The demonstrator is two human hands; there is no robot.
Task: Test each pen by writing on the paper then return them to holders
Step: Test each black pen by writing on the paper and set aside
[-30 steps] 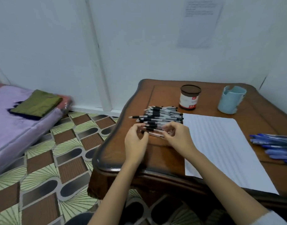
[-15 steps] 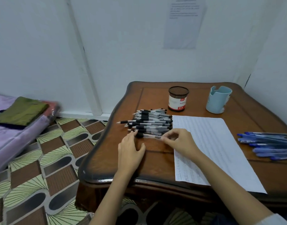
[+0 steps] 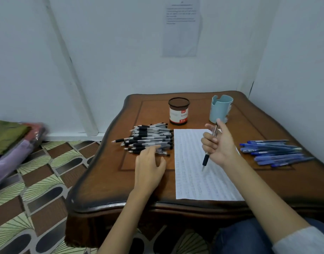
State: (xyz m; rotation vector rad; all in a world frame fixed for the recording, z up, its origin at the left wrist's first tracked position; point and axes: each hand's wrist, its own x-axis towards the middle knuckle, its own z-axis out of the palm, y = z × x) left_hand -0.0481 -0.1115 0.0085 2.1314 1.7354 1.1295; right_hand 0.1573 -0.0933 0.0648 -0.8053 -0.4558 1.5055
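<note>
Overhead, the right hand (image 3: 218,143) grips a black pen (image 3: 209,146) above the lined paper (image 3: 194,180), while the left hand (image 3: 150,167), fingers relaxed, touches the black pen pile (image 3: 150,138), which a careless nudge might scatter.

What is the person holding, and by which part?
The right hand grips a pen around its barrel, above the black grip. The left hand holds nothing, touching the pen pile.

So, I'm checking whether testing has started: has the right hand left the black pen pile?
Yes. The right hand has moved rightward off the black pen pile, now over the paper, gripping a pen.
</note>
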